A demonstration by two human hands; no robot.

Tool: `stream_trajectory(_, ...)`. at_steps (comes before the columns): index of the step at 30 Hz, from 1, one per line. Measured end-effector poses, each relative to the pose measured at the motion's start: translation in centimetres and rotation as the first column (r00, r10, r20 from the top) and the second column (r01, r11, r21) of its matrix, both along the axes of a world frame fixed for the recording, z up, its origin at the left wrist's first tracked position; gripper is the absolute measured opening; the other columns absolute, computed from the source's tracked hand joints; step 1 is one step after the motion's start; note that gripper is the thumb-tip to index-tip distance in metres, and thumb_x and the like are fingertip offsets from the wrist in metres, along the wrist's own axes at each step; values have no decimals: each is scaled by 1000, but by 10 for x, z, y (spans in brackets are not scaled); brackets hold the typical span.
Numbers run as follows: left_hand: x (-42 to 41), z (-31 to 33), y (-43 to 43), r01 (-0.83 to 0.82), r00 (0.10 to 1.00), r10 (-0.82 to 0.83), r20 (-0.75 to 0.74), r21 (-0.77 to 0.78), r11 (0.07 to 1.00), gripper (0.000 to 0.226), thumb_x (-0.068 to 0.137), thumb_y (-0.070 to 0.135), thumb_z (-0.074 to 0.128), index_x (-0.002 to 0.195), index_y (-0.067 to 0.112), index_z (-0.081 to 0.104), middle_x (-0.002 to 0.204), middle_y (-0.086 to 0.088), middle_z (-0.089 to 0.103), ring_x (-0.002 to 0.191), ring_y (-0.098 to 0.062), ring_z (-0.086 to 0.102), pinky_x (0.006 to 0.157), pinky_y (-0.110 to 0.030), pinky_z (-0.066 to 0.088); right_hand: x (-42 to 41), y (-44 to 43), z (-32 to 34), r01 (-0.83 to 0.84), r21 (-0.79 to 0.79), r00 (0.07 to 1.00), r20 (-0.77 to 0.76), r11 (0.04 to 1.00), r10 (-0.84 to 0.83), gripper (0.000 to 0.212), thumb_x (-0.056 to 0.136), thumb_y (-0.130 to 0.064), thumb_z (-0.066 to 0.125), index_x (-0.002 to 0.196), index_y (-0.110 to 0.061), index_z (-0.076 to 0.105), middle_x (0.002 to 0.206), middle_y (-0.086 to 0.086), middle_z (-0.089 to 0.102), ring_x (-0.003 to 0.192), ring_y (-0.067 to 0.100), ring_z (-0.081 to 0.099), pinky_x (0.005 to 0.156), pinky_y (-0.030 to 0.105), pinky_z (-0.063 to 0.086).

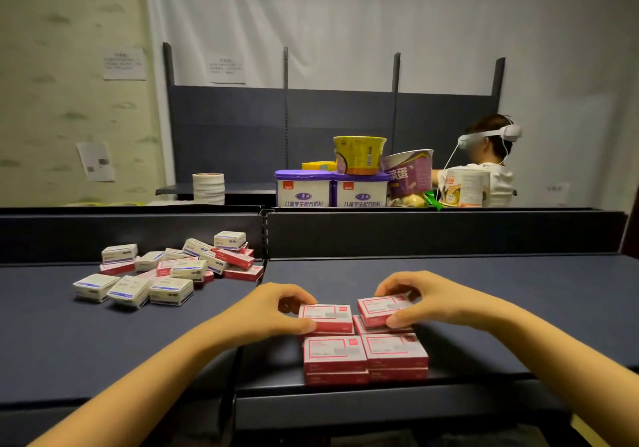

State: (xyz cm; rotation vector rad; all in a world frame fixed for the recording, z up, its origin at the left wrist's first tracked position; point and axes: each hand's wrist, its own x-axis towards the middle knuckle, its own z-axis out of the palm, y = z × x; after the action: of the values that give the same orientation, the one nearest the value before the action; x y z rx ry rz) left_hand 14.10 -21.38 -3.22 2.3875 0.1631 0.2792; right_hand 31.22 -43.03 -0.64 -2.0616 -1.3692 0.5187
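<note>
Small red-and-white boxes are stacked in a neat block on the dark shelf (pixel 484 308) in front of me. My left hand (pixel 276 312) grips the rear left red box (pixel 326 317) between thumb and fingers. My right hand (pixel 425 299) pinches the rear right red box (pixel 382 310), which sits a little askew on the box below it. Two more stacks, the front left stack (pixel 333 356) and the front right stack (pixel 394 353), stand nearer the shelf's front edge.
A loose heap of blue-and-white and red boxes (pixel 166 274) lies on the left shelf. Behind the back panel stand purple-lidded tubs (pixel 332 189), a yellow bowl (pixel 359 154) and other food containers. A person with a headset (pixel 491 156) sits at the far right.
</note>
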Motion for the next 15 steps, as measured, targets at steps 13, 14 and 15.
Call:
stream_trajectory(13,-17,1,8,-107,988,106,114,-3,994,48,81,36,67,126,30,53,104,18,56,94,1,55,77,-6,44,5,18,4,-20,47,1000,24,999,19,35,80,-33,63,109,-41,46,118,-14,49,109,2,48,84,13,40)
stream_trajectory(14,-22,3,13,-122,984,122,133,-6,993,49,81,36,67,127,30,53,104,18,56,94,2,55,77,-5,44,3,21,9,-29,70,1000,10,997,29,38,77,-36,64,110,-41,46,119,-15,49,112,2,48,86,14,39)
stream_trajectory(15,-29,5,19,-137,980,136,148,-6,991,49,80,35,68,127,30,53,104,17,57,94,2,56,78,-5,44,1,26,13,-39,93,999,-8,995,40,43,72,-39,64,111,-41,46,120,-15,49,113,3,48,87,15,39)
